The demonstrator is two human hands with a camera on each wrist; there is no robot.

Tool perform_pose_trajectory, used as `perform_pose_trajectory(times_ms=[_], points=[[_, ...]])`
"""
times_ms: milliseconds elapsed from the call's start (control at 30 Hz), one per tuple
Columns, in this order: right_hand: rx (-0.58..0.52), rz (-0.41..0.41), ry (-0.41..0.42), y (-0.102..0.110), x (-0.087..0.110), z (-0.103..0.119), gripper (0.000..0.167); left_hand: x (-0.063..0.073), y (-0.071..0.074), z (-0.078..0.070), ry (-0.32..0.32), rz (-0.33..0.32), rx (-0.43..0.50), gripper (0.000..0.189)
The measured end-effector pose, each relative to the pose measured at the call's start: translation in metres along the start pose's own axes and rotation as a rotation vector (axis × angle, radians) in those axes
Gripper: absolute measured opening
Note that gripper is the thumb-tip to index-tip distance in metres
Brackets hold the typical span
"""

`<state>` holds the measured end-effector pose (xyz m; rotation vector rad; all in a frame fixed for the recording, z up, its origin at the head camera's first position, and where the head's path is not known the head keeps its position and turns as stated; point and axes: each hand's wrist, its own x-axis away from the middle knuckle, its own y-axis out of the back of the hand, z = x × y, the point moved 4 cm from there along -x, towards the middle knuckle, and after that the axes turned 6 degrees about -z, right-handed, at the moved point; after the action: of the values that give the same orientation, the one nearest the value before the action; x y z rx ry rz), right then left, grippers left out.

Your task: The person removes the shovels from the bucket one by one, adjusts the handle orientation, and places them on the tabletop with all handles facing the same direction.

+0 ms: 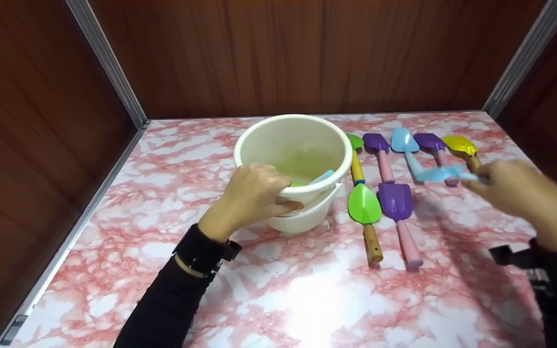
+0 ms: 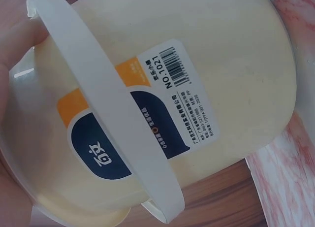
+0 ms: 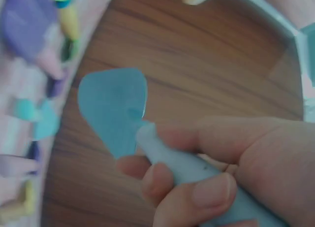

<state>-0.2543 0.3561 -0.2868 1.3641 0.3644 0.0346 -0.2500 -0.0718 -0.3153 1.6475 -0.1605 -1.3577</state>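
My left hand [image 1: 256, 191] grips the near rim of a cream plastic bucket [image 1: 266, 142], thumb outside below the rim. The bucket stands upright. In the left wrist view its labelled side and white carrying handle [image 2: 106, 94] fill most of the frame. Inside the bucket show part of a light blue toy shovel [image 1: 324, 177] and something green, both partly hidden by the rim. Over at the right, my right hand [image 1: 515, 191] holds a light blue toy shovel [image 3: 110, 101] by its handle, fingers curled round it, above the table. Motion blurs that hand in the head view.
Right of the bucket, several toy shovels lie in two rows: a purple one [image 1: 376, 141], a blue one [image 1: 404, 141] and a yellow one [image 1: 460, 144] behind, a green one [image 1: 364, 205] and a purple one [image 1: 397, 200] nearer. Wood-patterned walls [image 1: 278, 58] enclose the marbled table [image 1: 162, 299].
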Motion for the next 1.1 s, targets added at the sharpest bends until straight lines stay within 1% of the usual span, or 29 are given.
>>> perform_pose_trajectory(times_ms=[100, 167, 233, 300, 400, 533, 633, 767, 833, 967, 1100], points=[[-0.020, 0.084, -0.077, -0.017, 0.006, -0.013, 0.037, -0.001, 0.001, -0.001, 0.001, -0.001, -0.007, 0.034], [-0.043, 0.098, -0.118, -0.026, 0.008, -0.020, 0.038, -0.003, 0.000, -0.001, -0.001, -0.004, -0.011, 0.034], [-0.054, 0.091, -0.129, -0.034, 0.010, -0.024, 0.037, -0.003, 0.000, -0.001, 0.000, -0.003, -0.018, 0.035], [-0.057, 0.085, -0.136, -0.042, 0.012, -0.026, 0.037, -0.001, -0.001, -0.001, 0.004, 0.005, -0.020, 0.035], [-0.049, 0.093, -0.153, -0.051, 0.015, -0.026, 0.041, 0.001, -0.001, -0.002, 0.011, 0.021, -0.018, 0.035], [-0.056, 0.133, -0.221, -0.055, 0.017, -0.026, 0.044, 0.001, 0.000, -0.002, 0.017, 0.016, -0.015, 0.034], [-0.086, 0.200, -0.273, -0.060, 0.019, -0.024, 0.045, 0.001, 0.000, -0.002, 0.017, 0.008, -0.017, 0.034], [-0.099, 0.301, -0.304, -0.074, 0.023, -0.018, 0.041, 0.003, 0.001, -0.002, 0.012, 0.006, -0.014, 0.036], [-0.092, 0.331, -0.313, -0.080, 0.023, -0.015, 0.037, 0.003, 0.002, -0.002, 0.011, 0.002, -0.016, 0.037], [-0.063, 0.355, -0.313, -0.087, 0.023, -0.012, 0.034, 0.001, 0.003, -0.001, 0.014, 0.000, -0.020, 0.038], [-0.019, 0.336, -0.296, -0.088, 0.023, -0.010, 0.035, -0.001, 0.002, -0.001, 0.013, 0.000, -0.014, 0.037]])
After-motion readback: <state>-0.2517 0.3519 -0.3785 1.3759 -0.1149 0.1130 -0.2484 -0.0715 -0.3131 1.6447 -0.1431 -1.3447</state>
